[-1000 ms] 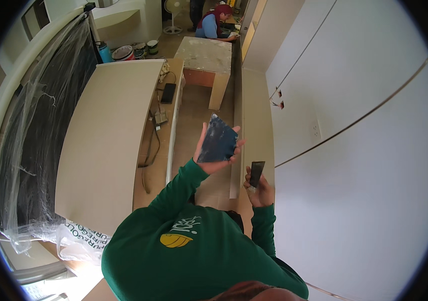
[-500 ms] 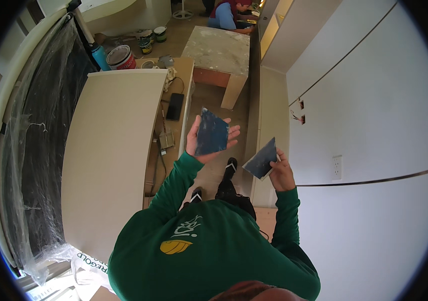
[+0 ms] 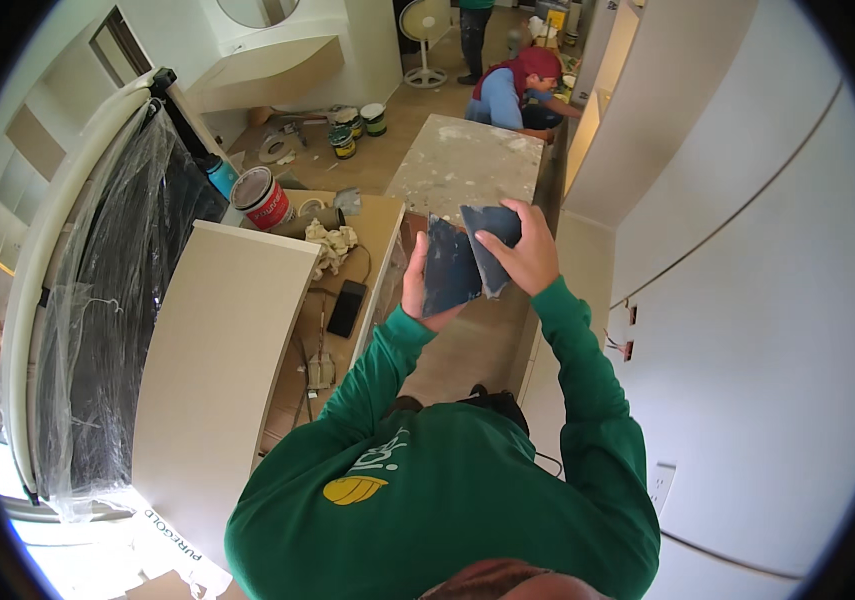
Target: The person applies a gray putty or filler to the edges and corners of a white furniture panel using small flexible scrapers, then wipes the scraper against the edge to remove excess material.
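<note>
Head view: left hand (image 3: 417, 290) grips a dark sandpaper sheet (image 3: 449, 268) from behind, just below the spattered worktable (image 3: 472, 160). Right hand (image 3: 525, 250) pinches a second dark sheet (image 3: 492, 245) that overlaps the first, fingers curled over its top edge.

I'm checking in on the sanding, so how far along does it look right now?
Done: nothing sanded can be told from here. In hand: the left hand holds a dark sandpaper sheet, and the right hand holds a second dark piece against it. Left: neither sheet touches the white wall.
</note>
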`<move>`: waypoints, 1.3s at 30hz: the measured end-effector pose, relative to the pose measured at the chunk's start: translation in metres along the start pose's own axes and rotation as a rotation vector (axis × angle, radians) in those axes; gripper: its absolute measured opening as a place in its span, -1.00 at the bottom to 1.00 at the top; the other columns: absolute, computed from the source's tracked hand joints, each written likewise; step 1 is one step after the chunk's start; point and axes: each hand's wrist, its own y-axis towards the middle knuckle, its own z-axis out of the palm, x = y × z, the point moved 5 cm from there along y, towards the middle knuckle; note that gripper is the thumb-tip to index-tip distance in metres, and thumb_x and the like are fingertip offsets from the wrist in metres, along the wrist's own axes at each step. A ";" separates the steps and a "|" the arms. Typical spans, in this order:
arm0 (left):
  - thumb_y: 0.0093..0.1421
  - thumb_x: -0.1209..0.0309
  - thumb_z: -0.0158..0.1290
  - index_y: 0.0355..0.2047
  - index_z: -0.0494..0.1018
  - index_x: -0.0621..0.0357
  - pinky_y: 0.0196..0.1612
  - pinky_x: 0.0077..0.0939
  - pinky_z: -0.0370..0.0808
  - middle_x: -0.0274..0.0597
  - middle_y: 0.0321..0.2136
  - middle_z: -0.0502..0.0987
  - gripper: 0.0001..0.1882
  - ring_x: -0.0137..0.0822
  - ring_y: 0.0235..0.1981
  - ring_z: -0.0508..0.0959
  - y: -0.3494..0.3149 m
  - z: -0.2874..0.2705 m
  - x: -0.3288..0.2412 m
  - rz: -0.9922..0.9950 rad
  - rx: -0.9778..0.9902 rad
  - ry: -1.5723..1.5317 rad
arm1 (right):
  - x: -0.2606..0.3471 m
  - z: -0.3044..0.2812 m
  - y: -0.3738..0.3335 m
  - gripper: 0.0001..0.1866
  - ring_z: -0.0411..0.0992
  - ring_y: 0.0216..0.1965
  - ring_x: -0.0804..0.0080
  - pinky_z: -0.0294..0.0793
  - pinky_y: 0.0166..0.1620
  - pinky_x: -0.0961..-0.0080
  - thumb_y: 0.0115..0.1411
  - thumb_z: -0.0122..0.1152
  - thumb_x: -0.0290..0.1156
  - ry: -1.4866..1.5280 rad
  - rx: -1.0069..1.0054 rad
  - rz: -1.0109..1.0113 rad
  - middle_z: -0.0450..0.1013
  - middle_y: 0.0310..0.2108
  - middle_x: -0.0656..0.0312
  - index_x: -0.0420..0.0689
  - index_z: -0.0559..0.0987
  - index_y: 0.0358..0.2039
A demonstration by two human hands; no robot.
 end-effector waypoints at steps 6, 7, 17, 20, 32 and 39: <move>0.40 -0.27 -0.12 0.20 0.45 -0.04 0.22 -0.14 0.47 -0.25 0.08 0.57 -0.34 -0.21 0.10 0.55 0.081 -0.012 -0.010 0.132 -0.226 0.123 | -0.046 0.035 0.062 -0.37 0.50 -0.01 -0.01 0.51 0.03 0.24 0.08 0.51 -0.11 0.033 0.011 0.018 0.47 -0.02 0.00 -0.15 0.47 0.05; 0.38 -0.30 -0.12 0.21 0.45 -0.06 0.20 -0.12 0.49 -0.24 0.09 0.57 -0.32 -0.20 0.10 0.55 0.091 -0.017 -0.016 0.108 -0.267 0.186 | -0.051 0.038 0.071 -0.37 0.50 -0.02 -0.03 0.52 0.02 0.24 0.08 0.51 -0.11 -0.014 -0.025 -0.003 0.46 -0.02 -0.01 -0.14 0.46 0.05; 0.40 -0.34 -0.20 0.28 0.34 0.13 0.26 -0.09 0.46 -0.07 0.14 0.51 -0.18 -0.10 0.15 0.53 0.208 -0.041 -0.055 -0.052 -0.103 0.145 | -0.099 0.048 0.144 -0.35 0.50 -0.02 0.00 0.50 0.03 0.23 0.08 0.50 -0.06 -0.011 -0.080 0.051 0.47 -0.06 -0.01 -0.19 0.46 0.04; 0.40 -0.33 -0.21 0.26 0.37 0.07 0.18 -0.06 0.51 -0.08 0.14 0.52 -0.22 -0.10 0.15 0.53 0.236 -0.046 -0.059 -0.063 -0.045 0.156 | -0.130 0.042 0.187 -0.35 0.51 -0.05 0.04 0.49 0.02 0.25 0.08 0.51 -0.04 -0.029 -0.180 0.142 0.48 -0.06 0.00 -0.20 0.47 0.01; 0.47 -0.19 -0.22 0.28 0.35 0.03 -0.15 -0.14 0.59 -0.06 0.06 0.58 -0.35 0.09 0.02 0.61 0.281 -0.049 -0.079 0.011 -0.059 0.214 | -0.131 0.058 0.277 -0.33 0.52 -0.05 -0.02 0.53 -0.03 0.14 0.06 0.50 -0.02 0.048 -0.152 0.011 0.47 -0.04 0.02 -0.16 0.45 0.03; 0.47 -0.16 -0.20 0.25 0.36 -0.01 -0.21 -0.15 0.60 -0.07 0.04 0.59 -0.40 0.10 0.01 0.61 0.290 -0.054 -0.067 0.002 -0.117 0.231 | -0.142 0.054 0.277 -0.34 0.52 -0.06 -0.02 0.53 -0.05 0.18 0.04 0.52 -0.10 0.011 -0.092 -0.115 0.46 -0.05 0.04 -0.17 0.44 0.04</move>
